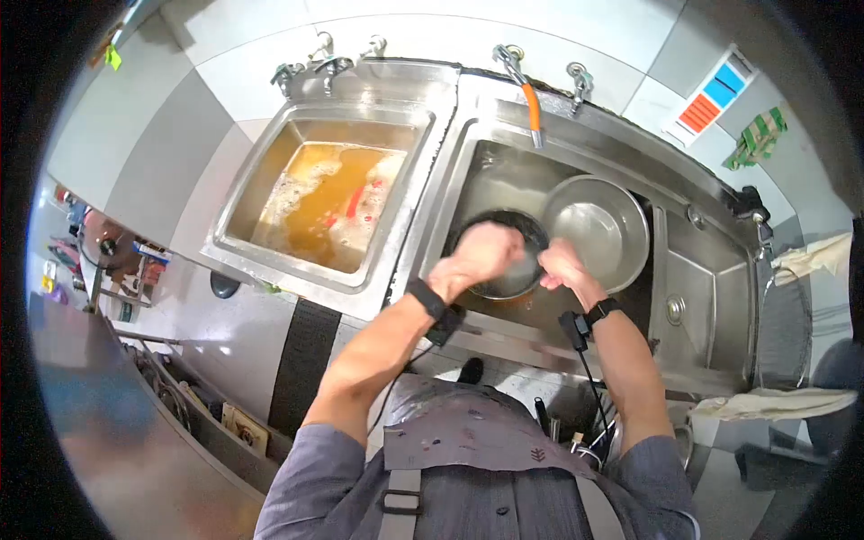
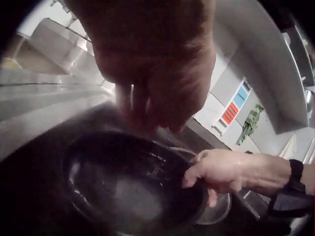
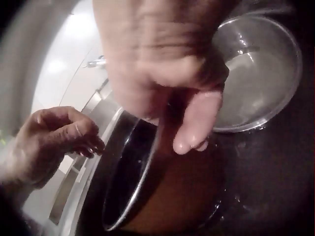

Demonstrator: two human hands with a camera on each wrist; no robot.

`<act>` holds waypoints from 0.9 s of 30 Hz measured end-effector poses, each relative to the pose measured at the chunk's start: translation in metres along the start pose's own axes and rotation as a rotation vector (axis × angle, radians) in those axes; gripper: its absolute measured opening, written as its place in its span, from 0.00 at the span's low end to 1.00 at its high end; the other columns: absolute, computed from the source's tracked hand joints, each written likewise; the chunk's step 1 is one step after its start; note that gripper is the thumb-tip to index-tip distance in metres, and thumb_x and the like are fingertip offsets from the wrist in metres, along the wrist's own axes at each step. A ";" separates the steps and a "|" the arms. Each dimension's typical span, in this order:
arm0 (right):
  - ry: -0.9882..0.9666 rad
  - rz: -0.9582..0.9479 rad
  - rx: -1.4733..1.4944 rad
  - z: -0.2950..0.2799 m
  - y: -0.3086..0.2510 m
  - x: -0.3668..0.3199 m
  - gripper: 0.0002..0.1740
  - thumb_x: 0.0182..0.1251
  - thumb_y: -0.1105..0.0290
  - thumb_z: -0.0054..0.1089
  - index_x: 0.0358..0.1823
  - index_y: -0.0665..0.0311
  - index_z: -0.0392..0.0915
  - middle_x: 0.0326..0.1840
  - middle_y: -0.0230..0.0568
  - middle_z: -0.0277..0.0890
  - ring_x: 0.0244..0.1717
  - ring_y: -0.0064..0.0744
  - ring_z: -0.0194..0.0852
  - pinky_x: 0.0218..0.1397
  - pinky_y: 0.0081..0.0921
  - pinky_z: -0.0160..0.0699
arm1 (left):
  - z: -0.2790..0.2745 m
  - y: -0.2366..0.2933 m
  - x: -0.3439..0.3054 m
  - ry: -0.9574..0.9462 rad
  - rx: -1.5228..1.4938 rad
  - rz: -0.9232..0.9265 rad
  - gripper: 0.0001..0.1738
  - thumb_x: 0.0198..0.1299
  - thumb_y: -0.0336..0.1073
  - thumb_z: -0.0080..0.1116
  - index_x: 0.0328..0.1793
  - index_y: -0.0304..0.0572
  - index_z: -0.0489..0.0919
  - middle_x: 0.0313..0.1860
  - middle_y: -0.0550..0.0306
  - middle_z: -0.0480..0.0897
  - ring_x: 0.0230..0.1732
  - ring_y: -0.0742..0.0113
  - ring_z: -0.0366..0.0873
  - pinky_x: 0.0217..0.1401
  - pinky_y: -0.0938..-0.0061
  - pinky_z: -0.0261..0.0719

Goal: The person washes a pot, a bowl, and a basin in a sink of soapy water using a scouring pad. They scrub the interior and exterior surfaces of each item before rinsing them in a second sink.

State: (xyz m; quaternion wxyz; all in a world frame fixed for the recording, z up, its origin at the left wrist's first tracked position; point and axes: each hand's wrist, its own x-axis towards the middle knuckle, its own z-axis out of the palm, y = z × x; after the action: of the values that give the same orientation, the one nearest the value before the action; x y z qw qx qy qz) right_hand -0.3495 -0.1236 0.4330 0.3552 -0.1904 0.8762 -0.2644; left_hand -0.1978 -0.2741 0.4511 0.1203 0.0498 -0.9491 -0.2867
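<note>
A dark round pan (image 1: 507, 286) with an orange-brown outside stands tilted in the middle sink (image 1: 486, 184). My right hand (image 1: 563, 263) holds its rim on the right, the thumb and fingers on either side of the wall (image 3: 172, 191) in the right wrist view. Over the pan's left part hovers my left hand (image 1: 486, 252), blurred in the head view. Its fingers hang loosely curled above the pan's inside (image 2: 133, 191), and nothing shows between them. A large steel bowl (image 1: 621, 225) sits right beside the pan, behind my right hand.
On the left, another sink (image 1: 254, 241) holds cloudy yellow-brown water with foam and red pieces. A tap with an orange hose (image 1: 534, 112) hangs over the middle sink's back edge. To the right lies a shallow basin with a drain (image 1: 675, 310); pale cloths (image 1: 774, 404) hang beyond.
</note>
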 end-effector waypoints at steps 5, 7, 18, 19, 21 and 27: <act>0.131 -0.218 -0.187 -0.006 -0.004 -0.008 0.12 0.63 0.74 0.55 0.29 0.78 0.82 0.22 0.59 0.83 0.23 0.54 0.87 0.29 0.46 0.88 | -0.041 -0.039 -0.006 0.230 0.029 -0.241 0.19 0.60 0.41 0.67 0.52 0.36 0.85 0.46 0.35 0.87 0.52 0.36 0.84 0.57 0.50 0.82; 0.504 -0.594 -0.480 -0.005 -0.012 -0.021 0.10 0.65 0.72 0.57 0.37 0.74 0.82 0.27 0.64 0.83 0.32 0.64 0.87 0.40 0.55 0.86 | -0.046 -0.051 -0.006 0.235 0.035 -0.291 0.22 0.60 0.43 0.68 0.54 0.34 0.83 0.46 0.33 0.87 0.53 0.34 0.84 0.57 0.49 0.82; 0.904 -0.645 -0.889 -0.033 -0.050 -0.055 0.31 0.66 0.72 0.58 0.71 0.70 0.70 0.26 0.51 0.80 0.23 0.51 0.83 0.28 0.43 0.84 | -0.035 -0.078 0.008 -0.050 -0.341 -0.428 0.26 0.60 0.44 0.69 0.57 0.31 0.81 0.50 0.29 0.86 0.57 0.36 0.84 0.60 0.53 0.81; 0.939 -0.668 -0.901 -0.037 -0.057 -0.064 0.32 0.65 0.72 0.59 0.72 0.69 0.69 0.27 0.49 0.80 0.23 0.49 0.83 0.27 0.42 0.84 | -0.030 -0.081 0.009 -0.041 -0.434 -0.431 0.26 0.61 0.44 0.69 0.57 0.31 0.81 0.49 0.31 0.87 0.54 0.37 0.85 0.59 0.55 0.81; 0.973 -0.650 -0.914 -0.041 -0.063 -0.076 0.33 0.64 0.72 0.61 0.73 0.68 0.69 0.28 0.48 0.79 0.23 0.48 0.83 0.27 0.41 0.84 | -0.024 -0.092 0.012 -0.013 -0.542 -0.405 0.25 0.62 0.44 0.69 0.58 0.32 0.82 0.47 0.36 0.88 0.50 0.44 0.86 0.55 0.58 0.82; 0.997 -0.685 -0.736 -0.035 -0.074 -0.097 0.29 0.70 0.71 0.57 0.73 0.64 0.67 0.35 0.49 0.79 0.30 0.53 0.86 0.28 0.47 0.85 | -0.035 -0.070 0.008 0.002 -0.781 -0.403 0.19 0.68 0.40 0.66 0.61 0.37 0.83 0.42 0.54 0.87 0.37 0.69 0.81 0.38 0.70 0.82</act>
State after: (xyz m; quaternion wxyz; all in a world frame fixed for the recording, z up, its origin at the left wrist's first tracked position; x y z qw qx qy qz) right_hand -0.2988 -0.1196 0.5490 -0.2789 -0.4194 0.8576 -0.1039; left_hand -0.1947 -0.3518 0.4417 0.0728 0.1852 -0.7405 -0.6419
